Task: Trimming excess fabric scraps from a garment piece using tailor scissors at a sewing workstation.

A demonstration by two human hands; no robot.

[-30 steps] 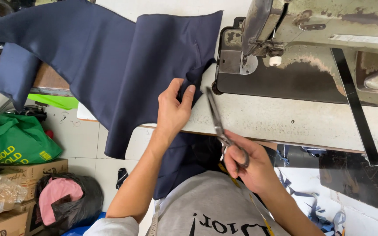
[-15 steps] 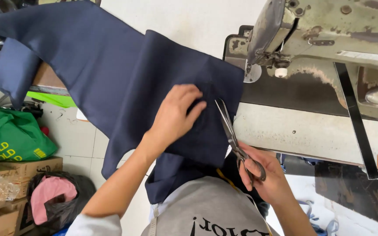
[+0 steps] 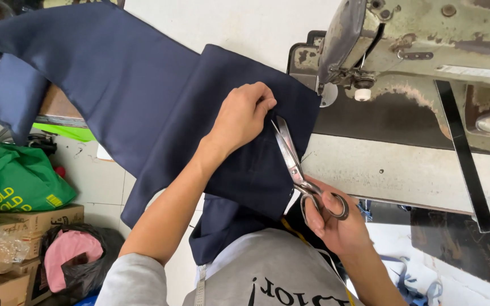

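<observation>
Navy fabric panel [image 3: 160, 107] now drawn further across the sewing machine [image 3: 421, 51] bed than a moment ago, its right edge reaching almost under the machine head, just left of the presser-foot area. Left hand [image 3: 242, 116] shifted from the cloth's lower edge up onto the panel, left of the machine head: fingers curled, pressing and pinching a fold flat near that edge. Right hand [image 3: 336, 224], in front of the machine bed, closed through the handle loops of the metal tailor's scissors [image 3: 296, 164]; blades nearly together, tips pointing up toward the left fingertips, lying along the fabric's right edge. Earlier held clear over bare bed; now laid against the cloth. Judged a move from positioning to trimming: material pinned, blades lined up at the fold. Whether the blades already bite into the cloth, cannot tell. Rest of the panel trailing left of the machine, away over the table edge, above a green bag [image 3: 18, 181] and cardboard boxes [image 3: 29, 221] on the floor.
</observation>
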